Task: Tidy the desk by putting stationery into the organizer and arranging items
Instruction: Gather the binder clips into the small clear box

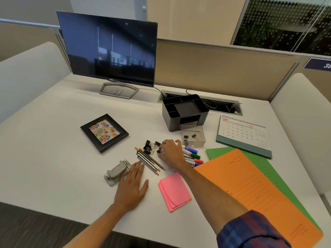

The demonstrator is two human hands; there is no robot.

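A black desk organizer (185, 111) stands mid-desk with its compartments bare. Its clear drawer tray (194, 138) lies in front of it and holds a few binder clips. A loose heap of black binder clips (150, 146) lies beside several pencils (151, 161). My right hand (171, 153) pinches one small binder clip (158, 151) at the heap's right edge. Several markers (192, 155) lie partly under that hand. My left hand (131, 187) rests flat on the desk, fingers straight, touching a grey hole punch (116, 171).
Pink sticky notes (174, 191) lie near the front. An orange folder (259, 190) overlaps a green folder (279, 178) at right. A desk calendar (244, 135), a framed picture (104, 132), a monitor (107, 49) and a cable slot (223, 106) are also on the desk.
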